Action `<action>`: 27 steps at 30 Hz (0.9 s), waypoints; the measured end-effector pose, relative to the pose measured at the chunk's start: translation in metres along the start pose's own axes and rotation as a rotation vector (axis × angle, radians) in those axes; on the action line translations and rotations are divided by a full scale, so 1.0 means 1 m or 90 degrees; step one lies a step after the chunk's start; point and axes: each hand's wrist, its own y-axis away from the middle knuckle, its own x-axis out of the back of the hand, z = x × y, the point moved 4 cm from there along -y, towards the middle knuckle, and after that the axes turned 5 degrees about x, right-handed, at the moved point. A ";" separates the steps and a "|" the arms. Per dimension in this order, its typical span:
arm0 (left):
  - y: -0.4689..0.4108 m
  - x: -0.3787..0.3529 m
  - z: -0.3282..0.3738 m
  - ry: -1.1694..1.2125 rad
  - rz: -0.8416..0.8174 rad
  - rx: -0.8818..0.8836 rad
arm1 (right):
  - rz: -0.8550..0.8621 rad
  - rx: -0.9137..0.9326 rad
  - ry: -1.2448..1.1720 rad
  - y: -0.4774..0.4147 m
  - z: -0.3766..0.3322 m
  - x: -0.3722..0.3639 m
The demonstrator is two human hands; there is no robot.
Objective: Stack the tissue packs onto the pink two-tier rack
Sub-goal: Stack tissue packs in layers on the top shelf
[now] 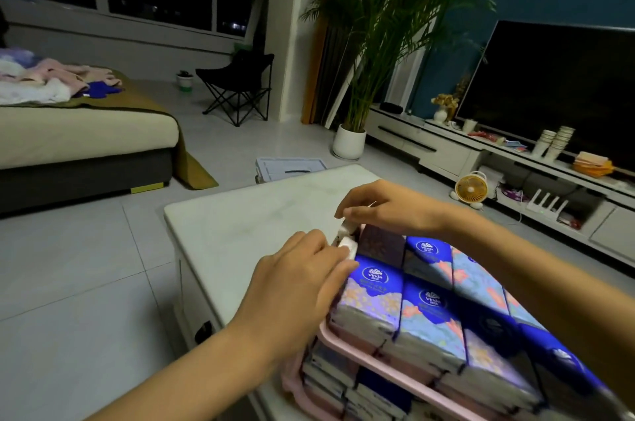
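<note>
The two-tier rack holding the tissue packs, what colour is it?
Pale pink. The rack shows best in the head view, along its upper rim.

Single head-worn wide-angle view, looking forward and down across a white table (247,214). Both forearms enter from the lower edge. The left hand (295,283) and right hand (388,205) lie close to the lens and meet at a tissue pack (345,243) on the far left corner of the pink two-tier rack (338,345), which the lower right edge of the frame crops. Farther off are a bed (86,135) at left, a potted palm (378,25) at centre, and a television (556,87) at right.
</note>
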 end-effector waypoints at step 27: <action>-0.052 -0.049 -0.008 0.821 -0.216 0.552 | 0.681 -0.335 -0.485 0.242 0.082 -0.001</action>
